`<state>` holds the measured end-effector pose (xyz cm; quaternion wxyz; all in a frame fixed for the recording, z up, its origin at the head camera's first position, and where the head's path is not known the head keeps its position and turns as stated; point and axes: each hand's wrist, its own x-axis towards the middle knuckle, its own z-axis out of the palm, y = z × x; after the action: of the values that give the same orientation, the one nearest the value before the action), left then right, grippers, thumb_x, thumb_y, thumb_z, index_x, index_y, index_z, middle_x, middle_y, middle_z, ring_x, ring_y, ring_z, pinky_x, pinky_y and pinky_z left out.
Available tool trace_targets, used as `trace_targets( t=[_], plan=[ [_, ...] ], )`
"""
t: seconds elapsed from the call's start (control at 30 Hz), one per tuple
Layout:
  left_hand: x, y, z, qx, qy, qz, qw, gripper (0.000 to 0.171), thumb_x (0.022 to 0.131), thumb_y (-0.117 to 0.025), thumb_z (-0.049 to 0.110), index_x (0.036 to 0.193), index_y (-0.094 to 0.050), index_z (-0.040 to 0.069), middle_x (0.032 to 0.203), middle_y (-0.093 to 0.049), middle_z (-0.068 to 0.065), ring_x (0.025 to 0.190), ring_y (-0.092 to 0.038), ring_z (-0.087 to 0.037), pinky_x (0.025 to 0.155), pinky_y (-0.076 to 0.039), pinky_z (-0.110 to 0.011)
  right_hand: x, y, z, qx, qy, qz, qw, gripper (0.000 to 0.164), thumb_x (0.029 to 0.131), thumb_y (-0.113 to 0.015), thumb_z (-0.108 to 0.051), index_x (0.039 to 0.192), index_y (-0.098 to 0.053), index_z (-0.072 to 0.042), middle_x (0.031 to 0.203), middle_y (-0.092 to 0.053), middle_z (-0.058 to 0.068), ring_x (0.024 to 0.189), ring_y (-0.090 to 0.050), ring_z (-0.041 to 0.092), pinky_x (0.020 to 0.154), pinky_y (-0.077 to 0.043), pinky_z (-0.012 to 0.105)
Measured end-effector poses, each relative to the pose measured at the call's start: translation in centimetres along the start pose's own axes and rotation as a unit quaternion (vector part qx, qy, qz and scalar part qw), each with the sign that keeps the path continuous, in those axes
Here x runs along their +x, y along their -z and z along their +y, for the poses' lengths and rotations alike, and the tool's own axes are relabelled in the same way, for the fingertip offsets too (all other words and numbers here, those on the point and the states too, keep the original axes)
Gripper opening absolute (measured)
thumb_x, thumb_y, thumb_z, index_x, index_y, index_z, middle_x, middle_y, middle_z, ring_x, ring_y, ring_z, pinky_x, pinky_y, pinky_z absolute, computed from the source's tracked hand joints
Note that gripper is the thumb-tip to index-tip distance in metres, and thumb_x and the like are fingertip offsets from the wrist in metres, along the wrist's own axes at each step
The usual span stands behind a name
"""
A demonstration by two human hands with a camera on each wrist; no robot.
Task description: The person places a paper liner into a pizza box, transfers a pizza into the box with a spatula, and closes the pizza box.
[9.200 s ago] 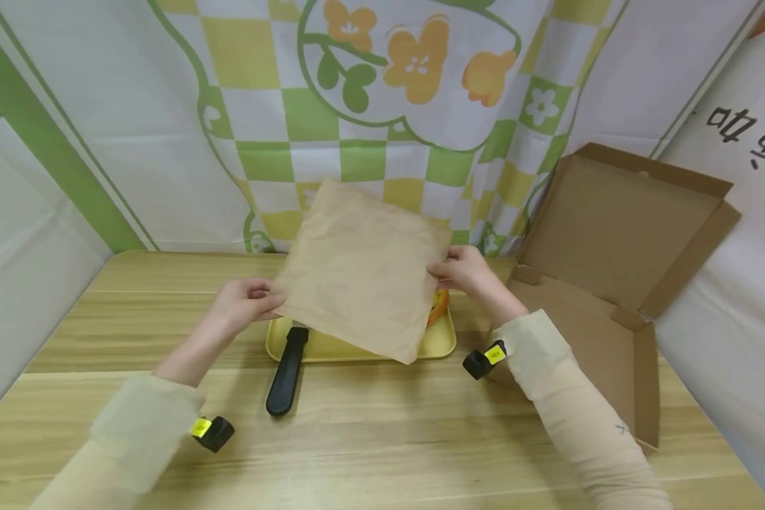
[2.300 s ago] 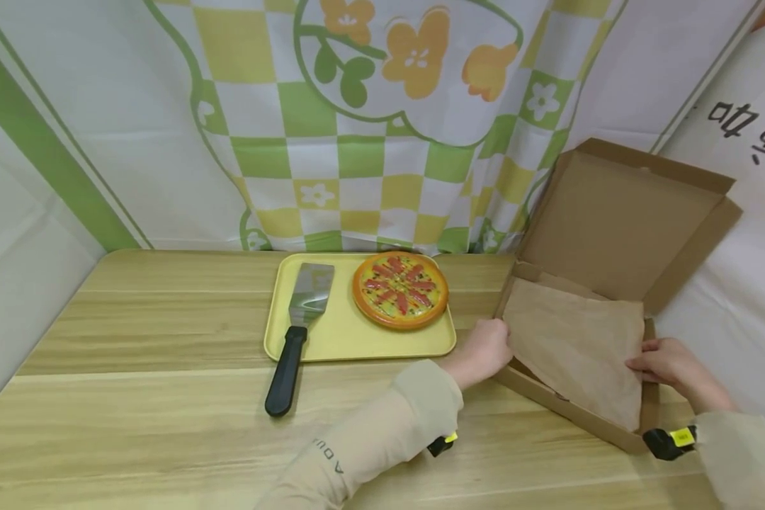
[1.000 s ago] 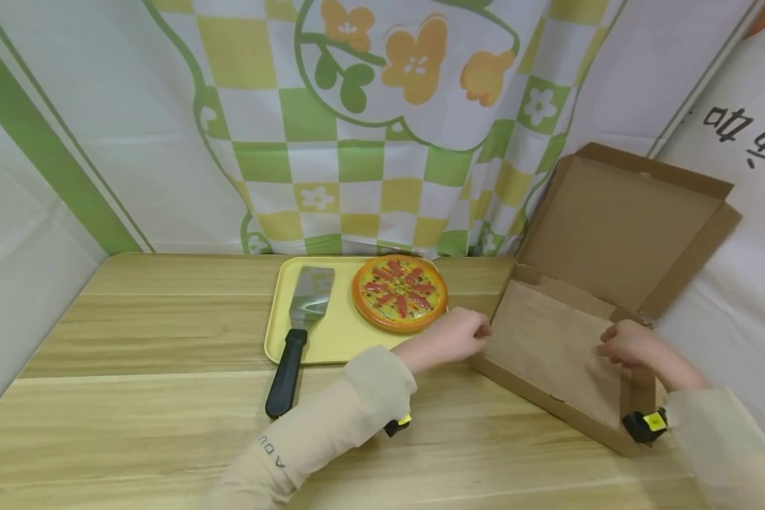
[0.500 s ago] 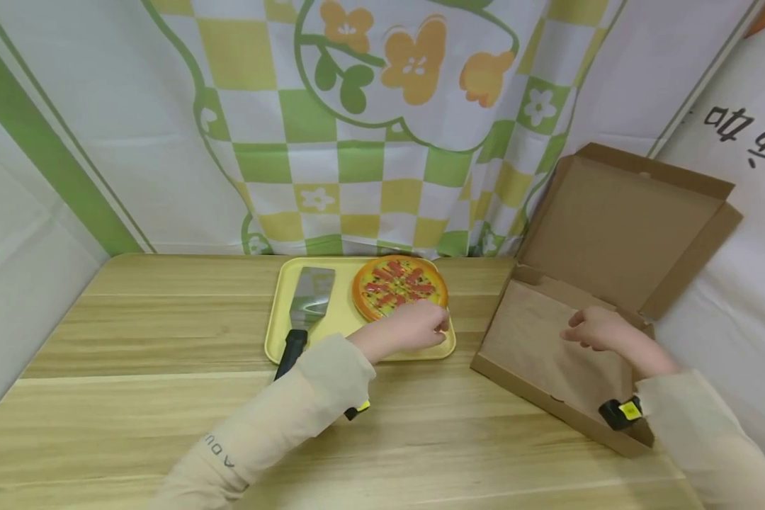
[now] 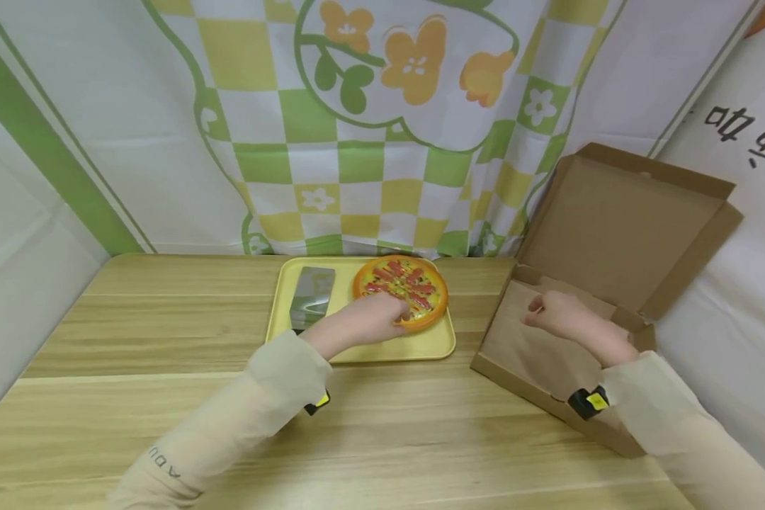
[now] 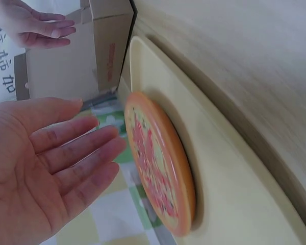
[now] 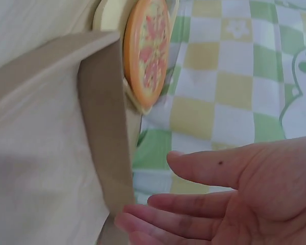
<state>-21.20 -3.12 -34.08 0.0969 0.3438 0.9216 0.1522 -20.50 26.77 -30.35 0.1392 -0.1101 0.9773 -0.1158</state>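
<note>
My left hand (image 5: 375, 319) passes over the front of a toy-like pizza (image 5: 421, 290) with an orange crust. In the left wrist view its fingers are loosely extended beside the pizza, holding nothing. The pizza lies on the right half of a yellow tray (image 5: 421, 348). A metal spatula (image 5: 312, 294) rests on the tray's left; my left forearm hides its black handle. My right hand (image 5: 564, 315) hovers over the open cardboard pizza box (image 5: 625, 227), fingers relaxed, with nothing in it. Brown paper (image 5: 516, 329) lines the box bottom.
The box's lid stands raised at the back right, close to the white side wall. A checked curtain (image 5: 357, 163) hangs behind the tray. Wooden tabletop (image 5: 408, 439) extends in front of the tray and box.
The paper, earlier held up over the tray, now lies in the box. Both hands have let go of it and moved left, the left one from the box to the pizza.
</note>
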Motion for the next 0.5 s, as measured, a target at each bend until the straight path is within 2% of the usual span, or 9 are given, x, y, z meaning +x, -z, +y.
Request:
trace_targets(
  t=[0.17, 0.23, 0.4, 0.5],
  plan=[
    [-1.1, 0.4, -1.0, 0.006, 0.008, 0.002, 0.9999, 0.023, 0.087, -0.06, 0.018, 0.105, -0.064, 0.004, 0.103, -0.065, -0.007, 0.092, -0.061, -0.021, 0.078, -0.049, -0.035, 1.4, -0.3, -1.8, -0.011, 0.02, 0.015, 1.0, 0.039, 0.086, -0.053, -0.021, 0.106, -0.059, 0.012, 0.106, -0.06, 0.027, 0.093, -0.058, 0.039, 0.079, -0.046, 0.045],
    [-1.5, 0.6, -1.4, 0.012, 0.01, 0.006, 0.9999, 0.022, 0.087, -0.06, 0.018, 0.104, -0.065, 0.004, 0.103, -0.065, -0.008, 0.091, -0.062, -0.021, 0.077, -0.049, -0.035, 1.8, -0.4, -2.5, -0.01, 0.018, 0.012, 1.0, 0.039, 0.087, -0.053, -0.021, 0.107, -0.059, 0.012, 0.106, -0.061, 0.026, 0.091, -0.059, 0.037, 0.078, -0.047, 0.044],
    [-2.4, 0.8, -2.6, 0.017, 0.015, 0.008, 0.9997, 0.02, 0.087, -0.06, 0.016, 0.102, -0.064, 0.004, 0.091, -0.065, -0.005, 0.077, -0.059, -0.017, 0.068, -0.048, -0.032, 2.8, -0.6, -4.3, -0.002, 0.002, 0.0, 1.0, 0.04, 0.088, -0.053, -0.021, 0.112, -0.057, 0.012, 0.108, -0.059, 0.027, 0.095, -0.058, 0.037, 0.078, -0.048, 0.044],
    [-3.1, 0.9, -3.2, 0.022, 0.018, 0.011, 0.9995, 0.021, 0.087, -0.059, 0.016, 0.103, -0.064, 0.003, 0.093, -0.065, -0.006, 0.079, -0.06, -0.017, 0.069, -0.048, -0.033, 3.3, -0.8, -5.1, 0.0, 0.005, 0.004, 1.0, 0.039, 0.088, -0.051, -0.018, 0.112, -0.056, 0.012, 0.11, -0.059, 0.027, 0.098, -0.057, 0.038, 0.081, -0.047, 0.044]
  ],
)
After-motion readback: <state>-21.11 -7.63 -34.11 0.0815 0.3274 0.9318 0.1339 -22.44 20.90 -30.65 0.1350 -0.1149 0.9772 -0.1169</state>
